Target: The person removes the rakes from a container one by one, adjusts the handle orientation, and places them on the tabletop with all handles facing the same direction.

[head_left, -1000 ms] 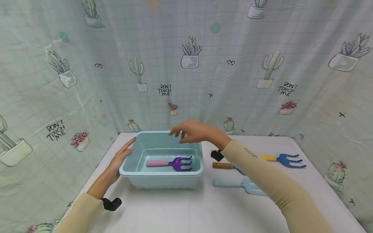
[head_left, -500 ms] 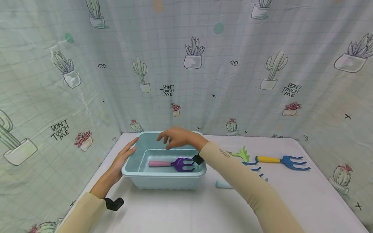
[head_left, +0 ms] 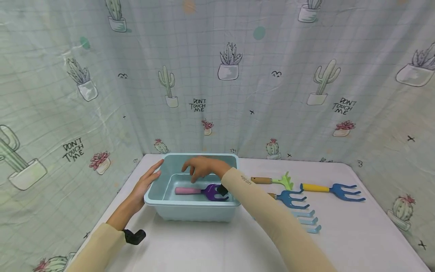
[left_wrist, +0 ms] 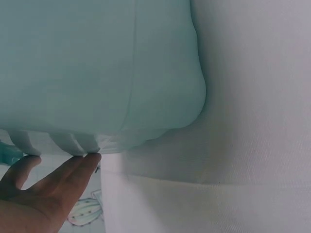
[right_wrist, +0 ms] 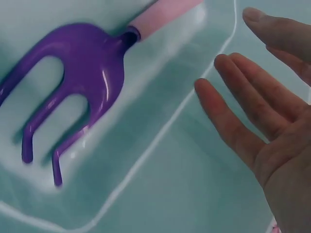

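Note:
A pale blue plastic basin point(head_left: 190, 211) stands on the white table. Inside it lies a hand fork point(head_left: 188, 190) with a pink handle and purple tines; the right wrist view shows its purple head point(right_wrist: 90, 73) close up on the basin floor. My right hand point(head_left: 203, 167) reaches into the basin above and behind the fork, fingers bent downward and holding nothing. In the right wrist view, its fingers point(right_wrist: 248, 102) are spread apart from the handle. My left hand point(head_left: 141, 187) rests against the basin's left side, fingertips point(left_wrist: 92, 158) at the rim.
Right of the basin lie a green hand rake point(head_left: 285, 181) with a wooden handle, a blue fork point(head_left: 289, 198), a light blue fork point(head_left: 307, 221) partly hidden by my right sleeve, and a yellow-handled blue fork point(head_left: 334, 190). A cactus-print curtain point(head_left: 217, 87) surrounds the table.
My right hand has moved left and lower into the basin, toward the fork's handle. More tools show beside my right sleeve. The left hand stays at the basin's side; the view shifts slightly.

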### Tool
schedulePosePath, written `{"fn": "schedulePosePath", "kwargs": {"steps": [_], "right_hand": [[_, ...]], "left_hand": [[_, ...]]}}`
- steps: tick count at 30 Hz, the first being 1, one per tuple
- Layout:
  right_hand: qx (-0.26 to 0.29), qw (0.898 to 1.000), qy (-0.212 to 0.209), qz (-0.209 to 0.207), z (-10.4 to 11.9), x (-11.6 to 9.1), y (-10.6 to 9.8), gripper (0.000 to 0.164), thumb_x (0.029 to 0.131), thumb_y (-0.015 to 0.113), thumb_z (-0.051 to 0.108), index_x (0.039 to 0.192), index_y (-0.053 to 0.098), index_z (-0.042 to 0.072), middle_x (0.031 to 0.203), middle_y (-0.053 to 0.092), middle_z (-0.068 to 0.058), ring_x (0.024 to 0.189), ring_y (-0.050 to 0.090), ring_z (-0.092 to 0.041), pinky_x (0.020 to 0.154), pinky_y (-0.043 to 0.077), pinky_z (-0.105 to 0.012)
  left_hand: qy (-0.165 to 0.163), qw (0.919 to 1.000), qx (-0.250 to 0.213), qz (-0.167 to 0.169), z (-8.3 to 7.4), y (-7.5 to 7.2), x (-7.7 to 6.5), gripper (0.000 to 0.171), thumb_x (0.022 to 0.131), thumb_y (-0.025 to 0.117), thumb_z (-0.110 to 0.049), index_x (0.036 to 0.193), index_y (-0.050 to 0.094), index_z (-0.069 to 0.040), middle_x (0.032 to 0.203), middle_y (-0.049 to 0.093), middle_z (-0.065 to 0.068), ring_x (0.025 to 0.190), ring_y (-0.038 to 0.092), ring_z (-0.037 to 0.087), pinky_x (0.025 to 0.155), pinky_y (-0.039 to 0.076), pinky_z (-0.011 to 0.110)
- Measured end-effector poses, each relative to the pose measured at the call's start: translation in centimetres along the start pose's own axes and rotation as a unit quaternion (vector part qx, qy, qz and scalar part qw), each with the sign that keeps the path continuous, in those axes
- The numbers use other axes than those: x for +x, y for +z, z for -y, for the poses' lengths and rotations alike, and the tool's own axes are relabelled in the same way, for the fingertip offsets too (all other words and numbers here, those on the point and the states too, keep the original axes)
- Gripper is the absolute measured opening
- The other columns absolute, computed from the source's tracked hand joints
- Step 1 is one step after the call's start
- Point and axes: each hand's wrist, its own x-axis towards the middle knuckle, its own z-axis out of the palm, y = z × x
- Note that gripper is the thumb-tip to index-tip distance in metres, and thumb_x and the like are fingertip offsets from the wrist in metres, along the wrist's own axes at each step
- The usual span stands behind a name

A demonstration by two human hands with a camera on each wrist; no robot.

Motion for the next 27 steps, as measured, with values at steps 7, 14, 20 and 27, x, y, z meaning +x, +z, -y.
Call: {"fn": "schedulePosePath", "kwargs": {"steps": [7,14,20,27], "right_hand": [[0.028,0.998,0.038,0.031,-0.3,0.8,1.1,0.060,0.091,0.078,0.010,0.147,0.057,0.016,0.136,0.065,-0.017,0.112,0.066,-0.021,0.087,0.063,-0.043],[0.032,0.997,0.052,0.045,-0.4,1.3,2.3,0.056,0.094,0.074,0.012,0.147,0.057,0.017,0.129,0.068,-0.011,0.104,0.066,-0.015,0.087,0.062,-0.046],[0.032,0.997,0.059,0.048,-0.6,1.3,2.6,0.054,0.094,0.074,0.009,0.145,0.059,0.016,0.119,0.070,-0.008,0.099,0.069,-0.017,0.088,0.062,-0.048],[-0.005,0.995,0.069,0.075,-0.8,1.3,2.8,0.057,0.094,0.073,0.006,0.146,0.058,0.020,0.109,0.068,-0.003,0.091,0.064,-0.014,0.088,0.061,-0.044]], "left_hand": [[-0.001,1.0000,-0.004,0.003,-0.1,0.1,0.0,0.059,0.112,0.037,-0.044,0.166,0.017,-0.035,0.177,0.002,0.002,0.163,0.004,0.038,0.124,0.014,0.069],[-0.004,1.0000,0.003,-0.002,0.0,0.0,-0.2,0.057,0.113,0.035,-0.039,0.167,0.017,-0.034,0.177,0.001,0.003,0.162,0.004,0.039,0.124,0.014,0.069],[0.007,0.9999,-0.010,0.009,0.1,0.0,-0.2,0.058,0.113,0.036,-0.040,0.167,0.017,-0.033,0.177,0.002,0.002,0.163,0.003,0.037,0.125,0.014,0.067],[0.012,0.9997,-0.011,0.018,0.0,0.0,-0.1,0.058,0.113,0.036,-0.040,0.167,0.016,-0.033,0.177,0.001,0.001,0.163,0.002,0.034,0.127,0.012,0.065]]}}
